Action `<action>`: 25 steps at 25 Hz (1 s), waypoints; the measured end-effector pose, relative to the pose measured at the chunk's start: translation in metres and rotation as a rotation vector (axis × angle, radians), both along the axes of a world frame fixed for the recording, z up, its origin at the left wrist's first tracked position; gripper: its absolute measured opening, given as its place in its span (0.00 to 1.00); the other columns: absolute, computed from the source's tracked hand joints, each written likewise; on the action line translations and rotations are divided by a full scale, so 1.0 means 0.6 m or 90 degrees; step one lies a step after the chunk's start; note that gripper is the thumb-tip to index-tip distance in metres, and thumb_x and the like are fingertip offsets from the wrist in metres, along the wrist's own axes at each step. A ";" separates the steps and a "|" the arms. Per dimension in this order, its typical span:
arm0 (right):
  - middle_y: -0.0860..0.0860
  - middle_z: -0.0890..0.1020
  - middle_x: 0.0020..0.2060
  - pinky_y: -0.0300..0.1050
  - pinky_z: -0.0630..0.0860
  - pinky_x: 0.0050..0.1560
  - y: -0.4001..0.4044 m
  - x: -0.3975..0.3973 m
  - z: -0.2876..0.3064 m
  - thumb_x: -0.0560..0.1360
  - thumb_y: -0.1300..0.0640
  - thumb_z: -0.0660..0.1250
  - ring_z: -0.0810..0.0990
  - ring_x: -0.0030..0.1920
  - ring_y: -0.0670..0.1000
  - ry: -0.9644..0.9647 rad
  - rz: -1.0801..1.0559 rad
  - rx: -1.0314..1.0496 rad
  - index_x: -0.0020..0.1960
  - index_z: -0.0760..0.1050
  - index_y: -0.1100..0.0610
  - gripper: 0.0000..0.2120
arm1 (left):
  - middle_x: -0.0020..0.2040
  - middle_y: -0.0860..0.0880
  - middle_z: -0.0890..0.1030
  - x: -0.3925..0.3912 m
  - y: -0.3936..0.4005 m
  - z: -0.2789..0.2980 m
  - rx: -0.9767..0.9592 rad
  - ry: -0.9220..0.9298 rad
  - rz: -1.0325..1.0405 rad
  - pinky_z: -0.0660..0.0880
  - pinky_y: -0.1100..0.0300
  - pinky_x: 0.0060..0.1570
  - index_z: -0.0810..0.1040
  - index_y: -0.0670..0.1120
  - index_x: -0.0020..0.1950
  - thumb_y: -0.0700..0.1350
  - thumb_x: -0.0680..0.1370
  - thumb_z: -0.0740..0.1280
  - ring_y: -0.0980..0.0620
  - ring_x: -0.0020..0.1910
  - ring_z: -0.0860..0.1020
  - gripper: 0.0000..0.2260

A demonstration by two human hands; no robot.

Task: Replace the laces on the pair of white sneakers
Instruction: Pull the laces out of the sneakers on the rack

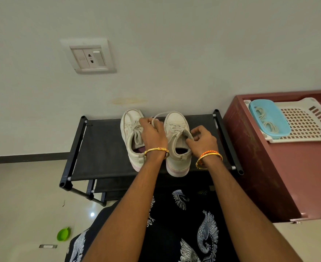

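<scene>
- Risk: right-side worn white canvas sneaker (176,140) sits with its heel overhanging the front edge of the black fabric shoe rack (103,148); a hard tug on the lace could tip it off
- Risk: lace snagging in the eyelets if pulled at an angle
- Left hand (152,133): fingers curled, pinching a loop of off-white flat lace (160,114) between the two shoes
- Right hand (203,138): pinching that sneaker's tongue
- Left-side matching sneaker (131,133): still laced
- Likely spare laces coiled in the blue plastic tub (269,118), well apart on the right

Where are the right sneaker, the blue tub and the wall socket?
right sneaker (175,120): head view, on its toe cap.
blue tub (258,106): head view, on its far rim.
wall socket (89,58): head view, on the plate's middle.
</scene>
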State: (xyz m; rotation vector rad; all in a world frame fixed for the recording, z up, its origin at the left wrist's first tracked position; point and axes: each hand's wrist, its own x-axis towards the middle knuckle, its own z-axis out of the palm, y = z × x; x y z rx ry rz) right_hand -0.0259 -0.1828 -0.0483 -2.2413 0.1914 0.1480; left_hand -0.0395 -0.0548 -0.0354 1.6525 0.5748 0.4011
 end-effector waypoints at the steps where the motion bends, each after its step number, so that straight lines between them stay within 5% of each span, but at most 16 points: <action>1: 0.53 0.76 0.48 0.46 0.76 0.47 0.005 0.000 -0.001 0.72 0.59 0.69 0.77 0.47 0.53 -0.029 0.027 -0.024 0.58 0.74 0.54 0.15 | 0.58 0.41 0.75 -0.007 -0.002 0.006 0.094 -0.003 -0.008 0.74 0.59 0.55 0.63 0.42 0.64 0.39 0.79 0.59 0.47 0.53 0.77 0.14; 3: 0.54 0.72 0.55 0.43 0.72 0.47 0.014 0.003 -0.004 0.74 0.62 0.66 0.75 0.53 0.54 -0.099 0.080 -0.064 0.61 0.75 0.52 0.17 | 0.67 0.42 0.66 -0.015 -0.005 0.014 0.239 -0.026 -0.003 0.65 0.68 0.61 0.60 0.40 0.70 0.37 0.75 0.64 0.49 0.63 0.68 0.25; 5: 0.55 0.71 0.57 0.43 0.72 0.49 0.019 0.007 -0.006 0.75 0.63 0.65 0.72 0.57 0.53 -0.158 0.115 -0.086 0.58 0.78 0.53 0.13 | 0.61 0.43 0.70 -0.021 -0.001 0.014 0.350 -0.028 -0.072 0.71 0.61 0.58 0.71 0.43 0.62 0.40 0.72 0.67 0.49 0.57 0.72 0.18; 7: 0.54 0.72 0.57 0.44 0.72 0.48 0.019 0.010 -0.008 0.75 0.62 0.66 0.70 0.58 0.53 -0.189 0.135 -0.128 0.55 0.80 0.55 0.10 | 0.49 0.47 0.77 -0.026 -0.003 0.008 0.364 0.057 -0.207 0.75 0.55 0.46 0.76 0.46 0.48 0.44 0.72 0.66 0.50 0.47 0.76 0.06; 12: 0.52 0.72 0.55 0.41 0.68 0.41 0.026 0.008 -0.006 0.75 0.57 0.67 0.74 0.53 0.51 -0.243 0.115 -0.207 0.50 0.80 0.56 0.06 | 0.45 0.44 0.75 -0.031 -0.010 -0.022 0.445 0.204 -0.237 0.63 0.62 0.32 0.79 0.44 0.46 0.49 0.75 0.64 0.49 0.40 0.73 0.10; 17: 0.50 0.74 0.54 0.41 0.68 0.42 0.031 0.008 -0.010 0.75 0.55 0.67 0.75 0.51 0.49 -0.229 0.082 -0.162 0.47 0.79 0.56 0.04 | 0.51 0.43 0.72 -0.037 -0.027 -0.032 0.394 0.190 -0.185 0.64 0.59 0.40 0.78 0.42 0.51 0.48 0.79 0.60 0.50 0.40 0.69 0.12; 22: 0.54 0.80 0.48 0.42 0.72 0.43 0.039 0.026 -0.009 0.75 0.60 0.64 0.78 0.48 0.51 -0.053 -0.124 0.180 0.47 0.76 0.59 0.04 | 0.55 0.42 0.72 -0.041 -0.033 -0.035 0.401 0.202 -0.150 0.67 0.56 0.40 0.77 0.42 0.53 0.47 0.79 0.58 0.44 0.44 0.74 0.12; 25: 0.55 0.79 0.35 0.34 0.70 0.24 0.028 0.041 0.005 0.76 0.64 0.61 0.80 0.28 0.45 0.159 -0.267 0.432 0.41 0.77 0.62 0.08 | 0.54 0.42 0.72 -0.041 -0.032 -0.037 0.389 0.206 -0.161 0.66 0.57 0.40 0.77 0.43 0.54 0.47 0.79 0.58 0.49 0.40 0.70 0.12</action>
